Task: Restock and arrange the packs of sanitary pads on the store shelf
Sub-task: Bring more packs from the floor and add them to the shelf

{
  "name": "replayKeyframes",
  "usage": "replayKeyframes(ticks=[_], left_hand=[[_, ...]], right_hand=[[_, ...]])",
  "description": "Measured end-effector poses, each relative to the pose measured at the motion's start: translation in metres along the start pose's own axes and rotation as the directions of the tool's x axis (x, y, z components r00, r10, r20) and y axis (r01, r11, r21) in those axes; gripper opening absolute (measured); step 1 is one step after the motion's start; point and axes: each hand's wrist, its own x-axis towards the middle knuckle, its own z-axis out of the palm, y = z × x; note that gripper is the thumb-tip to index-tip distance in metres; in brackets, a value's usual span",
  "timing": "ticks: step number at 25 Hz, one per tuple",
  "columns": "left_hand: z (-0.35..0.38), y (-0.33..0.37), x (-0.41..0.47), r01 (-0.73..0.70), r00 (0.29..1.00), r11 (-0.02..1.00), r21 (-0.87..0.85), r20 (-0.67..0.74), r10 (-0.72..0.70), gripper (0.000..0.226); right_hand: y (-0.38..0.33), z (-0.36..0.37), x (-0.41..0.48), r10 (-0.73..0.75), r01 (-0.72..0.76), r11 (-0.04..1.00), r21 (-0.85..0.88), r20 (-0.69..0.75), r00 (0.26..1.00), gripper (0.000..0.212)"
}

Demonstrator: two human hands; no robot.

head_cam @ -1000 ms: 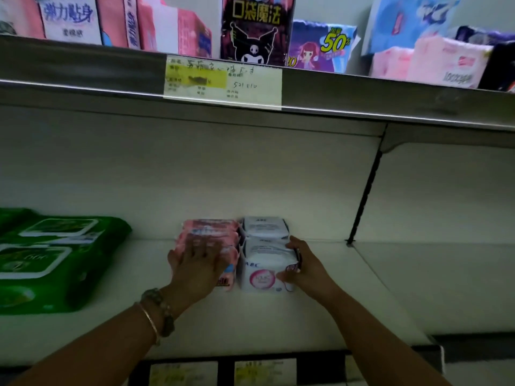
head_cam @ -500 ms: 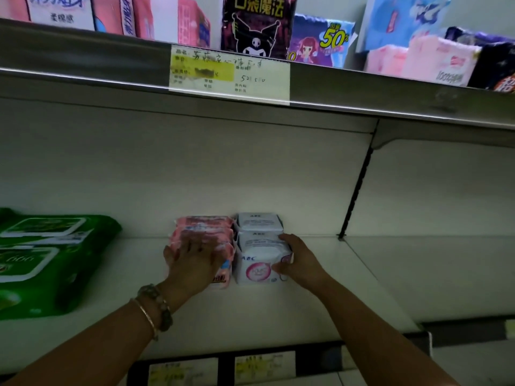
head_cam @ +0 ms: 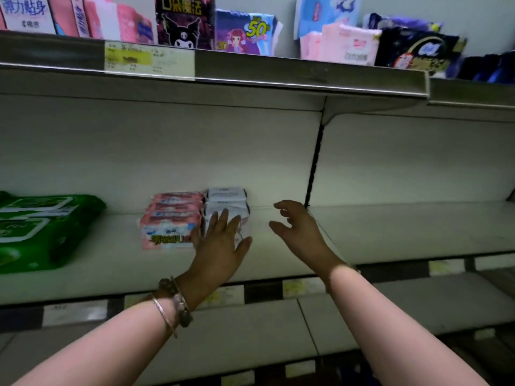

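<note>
A stack of pink pad packs (head_cam: pixel 174 218) stands on the middle shelf (head_cam: pixel 117 263), with a stack of white pad packs (head_cam: pixel 226 200) touching its right side. My left hand (head_cam: pixel 220 240) is in front of the white packs with straight, spread fingers, hiding their lower front. Whether it touches them I cannot tell. My right hand (head_cam: pixel 296 228) hovers to the right of the packs, fingers loosely curved, holding nothing.
Green wipe packs (head_cam: pixel 41 229) lie at the shelf's left. The upper shelf (head_cam: pixel 250 71) carries several pad packs, among them a black cartoon pack (head_cam: pixel 184 22) and pink packs (head_cam: pixel 345 45). A black upright slot strip (head_cam: pixel 315 162) divides the back panel. Bare shelf extends to the right.
Both hands have come off the packs. My left hand moved right from the pink stack to the white one, and my right hand pulled away to the right. The camera has drawn back.
</note>
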Motion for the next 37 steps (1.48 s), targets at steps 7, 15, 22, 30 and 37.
replayKeyframes(ticks=[7,15,22,30,37], left_hand=[[0.006,0.091,-0.097,0.04,0.999,0.993,-0.115,0.013,-0.039,0.058],[0.013,0.14,-0.2,-0.015,0.997,0.96,-0.279,-0.082,-0.008,0.04],[0.016,0.119,-0.238,0.081,0.993,0.945,-0.317,-0.054,-0.103,0.031],[0.052,0.053,-0.292,0.288,0.957,0.885,-0.367,0.136,-0.255,0.027],[0.098,0.014,-0.324,0.375,0.92,0.855,-0.358,0.258,-0.296,0.031]], right_hand=[[0.0,-0.078,-0.094,0.002,-0.003,0.996,0.088,0.007,1.0,0.025],[0.004,-0.129,-0.182,-0.005,0.01,0.966,0.259,-0.019,1.0,0.018],[-0.003,-0.111,-0.209,0.022,-0.018,0.928,0.372,-0.007,1.0,0.011],[0.02,-0.021,-0.261,0.192,-0.237,0.924,0.299,0.173,0.966,0.028],[0.061,0.018,-0.293,0.285,-0.339,0.916,0.213,0.246,0.926,0.026]])
